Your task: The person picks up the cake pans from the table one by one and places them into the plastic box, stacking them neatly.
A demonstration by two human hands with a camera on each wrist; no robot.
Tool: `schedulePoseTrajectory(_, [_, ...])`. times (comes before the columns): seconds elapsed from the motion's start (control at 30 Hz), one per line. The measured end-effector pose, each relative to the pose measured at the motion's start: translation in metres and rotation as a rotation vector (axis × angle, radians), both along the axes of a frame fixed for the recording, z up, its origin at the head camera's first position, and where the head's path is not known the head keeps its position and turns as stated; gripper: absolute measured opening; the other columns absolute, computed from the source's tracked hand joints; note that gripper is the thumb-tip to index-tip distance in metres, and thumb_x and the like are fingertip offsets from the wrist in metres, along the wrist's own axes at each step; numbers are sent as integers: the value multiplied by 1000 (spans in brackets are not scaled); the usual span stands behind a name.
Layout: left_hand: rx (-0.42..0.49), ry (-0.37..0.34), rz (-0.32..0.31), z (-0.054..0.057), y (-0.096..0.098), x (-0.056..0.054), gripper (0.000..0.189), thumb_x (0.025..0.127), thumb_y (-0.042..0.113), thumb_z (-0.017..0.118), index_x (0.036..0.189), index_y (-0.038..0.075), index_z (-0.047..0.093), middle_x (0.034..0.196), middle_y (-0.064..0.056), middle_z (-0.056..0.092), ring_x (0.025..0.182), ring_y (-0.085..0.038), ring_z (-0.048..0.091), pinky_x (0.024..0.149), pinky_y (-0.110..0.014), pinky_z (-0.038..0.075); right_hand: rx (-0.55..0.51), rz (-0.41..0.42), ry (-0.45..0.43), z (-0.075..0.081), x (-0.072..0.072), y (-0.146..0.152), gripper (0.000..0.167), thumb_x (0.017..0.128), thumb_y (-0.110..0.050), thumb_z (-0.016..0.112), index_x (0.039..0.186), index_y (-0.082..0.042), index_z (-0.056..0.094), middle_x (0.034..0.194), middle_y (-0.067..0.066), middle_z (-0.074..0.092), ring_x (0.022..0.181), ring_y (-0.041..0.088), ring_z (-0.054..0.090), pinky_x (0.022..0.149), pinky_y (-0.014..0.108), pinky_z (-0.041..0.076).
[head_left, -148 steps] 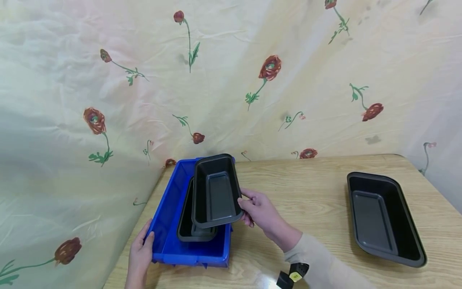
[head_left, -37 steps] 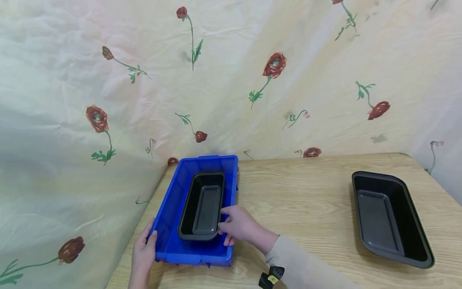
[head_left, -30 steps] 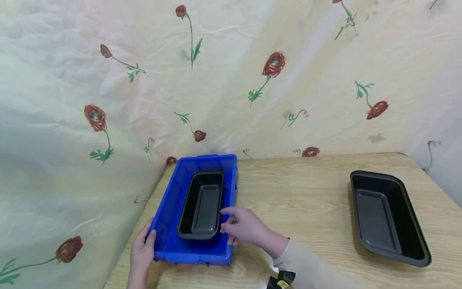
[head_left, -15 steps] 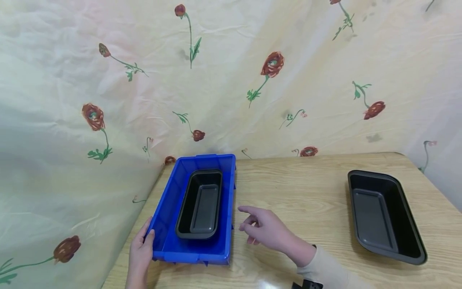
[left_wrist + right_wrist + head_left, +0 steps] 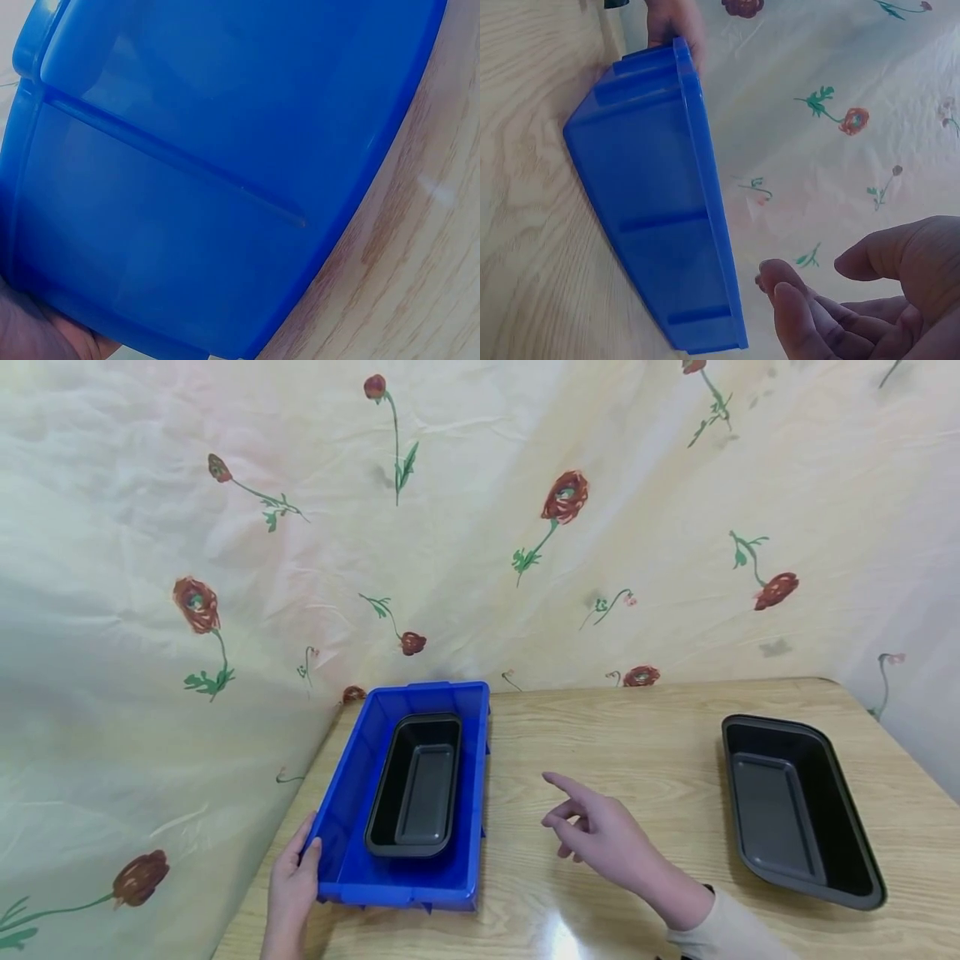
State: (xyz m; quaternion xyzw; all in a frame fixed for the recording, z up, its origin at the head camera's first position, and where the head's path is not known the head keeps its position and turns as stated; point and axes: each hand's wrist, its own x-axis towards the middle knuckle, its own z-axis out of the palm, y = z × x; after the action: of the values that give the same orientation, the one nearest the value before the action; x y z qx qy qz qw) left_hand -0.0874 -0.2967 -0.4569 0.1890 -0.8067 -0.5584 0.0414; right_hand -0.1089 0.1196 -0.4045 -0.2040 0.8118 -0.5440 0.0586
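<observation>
On the tabletop (image 5: 615, 735), the left hand (image 5: 291, 885) grips the blue bin's (image 5: 397, 878) left side.

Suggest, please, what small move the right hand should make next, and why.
Probably reach right for the dark pan on the table: the right hand holds nothing, that pan lies outside the blue bin, and a similar pan sits inside, while the left hand grips the bin.

Floral backdrop (image 5: 465, 539) (wrinkled), wooden table (image 5: 607, 735).
</observation>
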Motion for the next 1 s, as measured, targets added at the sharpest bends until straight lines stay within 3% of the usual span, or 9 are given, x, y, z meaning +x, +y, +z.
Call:
schedulePoseTrajectory(0.2, [4, -11, 4, 0, 1, 1, 52, 114, 14, 36, 164, 6, 25, 168, -25, 18, 151, -51, 18, 118, -67, 22, -1, -23, 53, 2, 6, 17, 55, 103, -7, 64, 152, 4, 44, 104, 6, 74, 69, 13, 70, 54, 31, 57])
schedulePoseTrajectory(0.67, [8, -36, 1, -1, 0, 0, 53, 114, 17, 35, 165, 8, 23, 169, -24, 16, 151, -51, 17, 118, -67, 22, -46, -15, -39, 5, 18, 62, 61, 105, -8, 61, 155, 11, 33, 113, 15, 72, 74, 19, 70, 61, 34, 60])
schedulePoseTrajectory(1.0, [-6, -33, 1, 0, 0, -1, 53, 114, 17, 35, 165, 8, 22, 169, -23, 16, 152, -49, 16, 119, -65, 22, 42, -163, -120, -2, 33, 97, 62, 105, -11, 63, 157, 6, 34, 114, 13, 73, 75, 19, 70, 63, 33, 60])
